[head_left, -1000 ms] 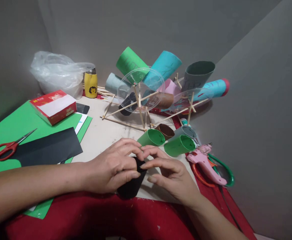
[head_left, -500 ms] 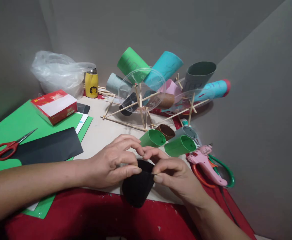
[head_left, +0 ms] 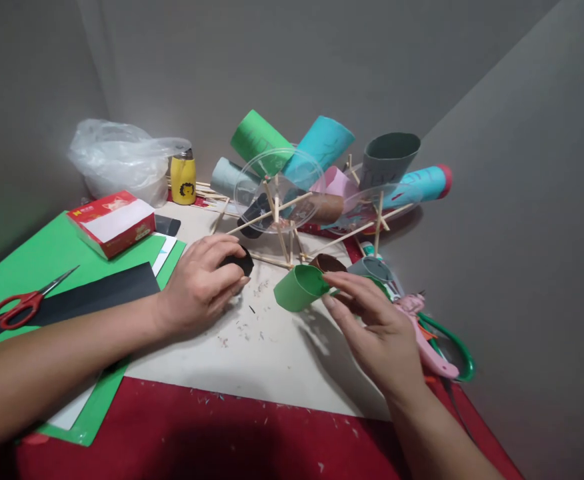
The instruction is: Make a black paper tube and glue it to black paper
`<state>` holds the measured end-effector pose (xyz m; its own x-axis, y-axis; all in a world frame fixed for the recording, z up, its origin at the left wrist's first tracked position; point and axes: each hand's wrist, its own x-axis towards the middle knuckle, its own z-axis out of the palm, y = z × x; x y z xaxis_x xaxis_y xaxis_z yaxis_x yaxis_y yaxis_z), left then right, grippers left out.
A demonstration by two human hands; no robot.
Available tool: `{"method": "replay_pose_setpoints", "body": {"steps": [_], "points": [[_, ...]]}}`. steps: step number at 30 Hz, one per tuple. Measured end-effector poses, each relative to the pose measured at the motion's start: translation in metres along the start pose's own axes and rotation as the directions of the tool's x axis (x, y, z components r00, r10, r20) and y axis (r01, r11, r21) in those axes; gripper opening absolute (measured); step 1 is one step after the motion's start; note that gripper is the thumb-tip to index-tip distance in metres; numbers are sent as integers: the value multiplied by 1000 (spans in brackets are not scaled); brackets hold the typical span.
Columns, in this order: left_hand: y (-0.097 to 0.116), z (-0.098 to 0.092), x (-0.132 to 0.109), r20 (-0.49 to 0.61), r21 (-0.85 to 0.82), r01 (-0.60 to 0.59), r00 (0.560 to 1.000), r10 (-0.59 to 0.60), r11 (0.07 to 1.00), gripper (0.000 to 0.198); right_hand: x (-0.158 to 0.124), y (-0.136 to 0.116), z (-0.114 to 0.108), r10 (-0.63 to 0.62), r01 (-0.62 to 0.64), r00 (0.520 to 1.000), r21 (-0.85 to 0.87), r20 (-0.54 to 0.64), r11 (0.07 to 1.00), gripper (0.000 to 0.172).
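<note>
"Where are the pieces being handled?"

"The black tube (head_left: 243, 261) is left of centre, near the stick frame (head_left: 258, 259). The left hand (head_left: 198, 285) curls round it, its fingers bent over the near side, so most of the tube is hidden."

"And the right hand (head_left: 372, 323)?"

"It's at the green tube (head_left: 296, 290), just right of centre on the white sheet (head_left: 267, 367). Thumb and fingertips sit slightly apart beside the right side of the rim. I can't tell whether they pinch the wall or only touch it."

"What makes for good handling here?"

"A light grip, I'd say. The walls look thin, so a hard squeeze could crease them or pull the rim out of round. Thumb outside, one finger inside, would steady the rim better than pressing from both sides."

"Anything to mind nearby?"

"The brown tube (head_left: 331, 262) and the grey tube (head_left: 373, 268) stand close on the far side, so a sideways sweep of the right hand could knock them. The pink glue gun (head_left: 435, 350) lies right of that wrist. On the left, keep the knuckles off the frame's sticks. Loose scraps (head_left: 247, 330) dot the sheet between the hands; a clean patch would suit the tubes better."
</note>
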<state>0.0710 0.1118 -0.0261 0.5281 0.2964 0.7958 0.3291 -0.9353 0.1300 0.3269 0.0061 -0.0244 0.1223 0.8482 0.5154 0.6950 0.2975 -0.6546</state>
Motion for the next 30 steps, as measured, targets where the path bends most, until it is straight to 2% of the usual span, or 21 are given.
{"method": "replay_pose_setpoints", "body": {"steps": [2,4,8,11,12,14,16,19,21,22,23,25,27,28,30], "points": [[-7,3,-2,32,122,-57,998,53,991,14,2,6,3,-68,73,996,-95,53,993,23],[-11,4,-3,80,175,-58,996,45,983,16,2,11,6,-124,136,988,-154,88,979,23],[-10,5,-4,153,173,13,987,-40,985,14,0,19,11,-193,215,974,-223,116,951,19],[2,3,-6,102,136,41,993,-55,990,19,1,22,12,-261,282,958,-214,121,935,14],[8,3,-8,73,117,16,997,-25,993,22,2,22,12,-283,304,951,-196,125,932,13],[22,2,-10,26,60,-111,994,110,992,23,2,20,11,-315,334,939,-148,137,931,13],[37,1,-13,8,39,-207,978,207,978,16,1,14,9,-333,347,932,-90,142,934,16],[53,-1,-15,-27,-61,-262,965,261,963,11,-3,-1,5,-354,355,923,22,152,935,21],[60,-4,-16,20,-102,-241,970,244,965,15,-6,-14,3,-347,326,909,127,231,937,21],[63,-6,-17,64,-111,-220,972,228,969,20,-7,-21,3,-338,290,890,191,308,938,19],[65,-7,-18,106,-118,-197,972,210,973,25,-8,-27,2,-327,243,853,246,405,938,19],[69,-10,-19,212,-155,-138,962,169,978,31,-10,-37,2,-306,138,749,313,588,940,19],[72,-11,-20,330,-227,-47,936,122,973,27,-12,-43,2,-282,60,675,330,682,942,19],[73,-11,-20,383,-273,15,919,95,962,24,-13,-43,2,-267,33,664,329,699,944,19],[74,-10,-20,445,-384,162,895,28,909,22,-14,-42,2,-233,-13,684,331,691,943,18]]}}
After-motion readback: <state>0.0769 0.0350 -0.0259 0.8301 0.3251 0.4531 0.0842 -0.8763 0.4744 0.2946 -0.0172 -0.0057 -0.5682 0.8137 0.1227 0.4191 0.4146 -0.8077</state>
